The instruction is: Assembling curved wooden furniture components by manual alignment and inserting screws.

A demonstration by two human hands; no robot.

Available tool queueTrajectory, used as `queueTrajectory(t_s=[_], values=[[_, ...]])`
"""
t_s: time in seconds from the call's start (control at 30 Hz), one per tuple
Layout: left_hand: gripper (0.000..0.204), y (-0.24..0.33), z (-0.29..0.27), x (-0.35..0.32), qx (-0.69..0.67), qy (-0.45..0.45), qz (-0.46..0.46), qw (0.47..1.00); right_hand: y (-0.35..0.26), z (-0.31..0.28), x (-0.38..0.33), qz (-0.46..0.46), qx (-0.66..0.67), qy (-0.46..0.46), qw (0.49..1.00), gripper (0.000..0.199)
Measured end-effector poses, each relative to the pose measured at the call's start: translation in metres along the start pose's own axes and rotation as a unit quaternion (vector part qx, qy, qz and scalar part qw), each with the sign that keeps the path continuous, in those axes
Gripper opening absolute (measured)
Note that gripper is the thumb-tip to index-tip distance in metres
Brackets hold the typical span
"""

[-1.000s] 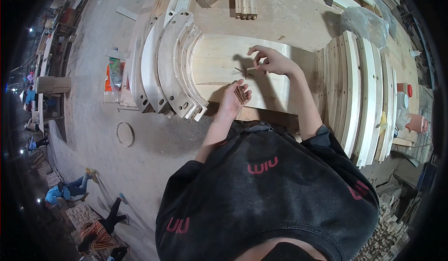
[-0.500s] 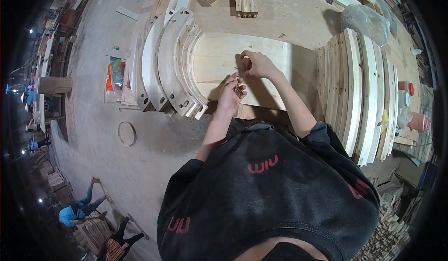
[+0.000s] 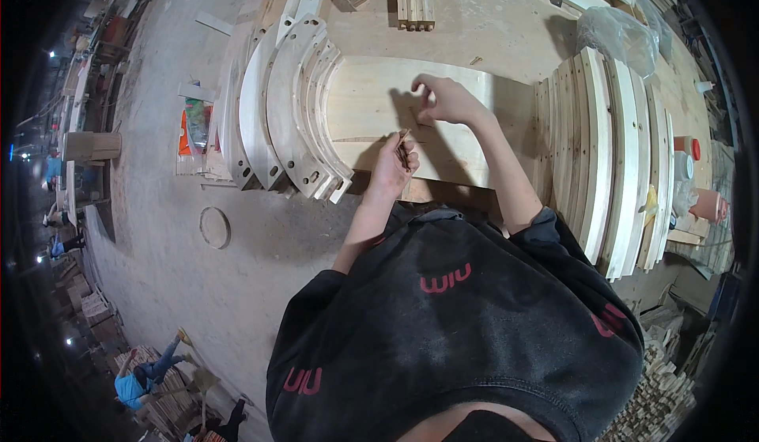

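Observation:
My left hand is closed, palm up, around several small thin brown pieces; they look like screws or pins, but are too small to name surely. My right hand hovers just beyond it, fingers curled but apart, with nothing visible between them. Under both hands lies a wide pale wooden board, a dark grain streak along its left part. A thin, blurred mark shows on the board below my right fingertips; I cannot tell whether it is a piece or shadow.
Curved wooden parts with drilled holes stand stacked left of the board. On the right is a row of upright wooden slats, with jars beyond. A plastic bag lies behind. Two people are at the lower left; a round lid-like disc is on the floor.
My right hand has drawn back slightly to the right, away from my left, and its fingers have spread. My left hand stays nearly in place, its brown pieces now tilted upward.

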State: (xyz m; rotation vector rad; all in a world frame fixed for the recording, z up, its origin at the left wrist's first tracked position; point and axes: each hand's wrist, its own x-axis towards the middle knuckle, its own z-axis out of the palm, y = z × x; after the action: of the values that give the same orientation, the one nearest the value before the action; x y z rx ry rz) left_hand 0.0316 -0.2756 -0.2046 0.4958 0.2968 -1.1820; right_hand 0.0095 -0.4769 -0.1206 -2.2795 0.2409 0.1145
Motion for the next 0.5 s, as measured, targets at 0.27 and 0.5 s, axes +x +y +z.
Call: queueTrajectory(t_s=[0.27,0.5], values=[[0.02,-0.007,0.023,-0.004,0.084,0.092,0.072,0.99,0.029,0.023,-0.004,0.064,-0.108,-0.02,0.992,0.047],[0.028,-0.007,0.029,-0.008,0.066,0.049,0.075,0.994,0.054,-0.023,-0.001,0.148,-0.015,0.147,0.978,0.044]])
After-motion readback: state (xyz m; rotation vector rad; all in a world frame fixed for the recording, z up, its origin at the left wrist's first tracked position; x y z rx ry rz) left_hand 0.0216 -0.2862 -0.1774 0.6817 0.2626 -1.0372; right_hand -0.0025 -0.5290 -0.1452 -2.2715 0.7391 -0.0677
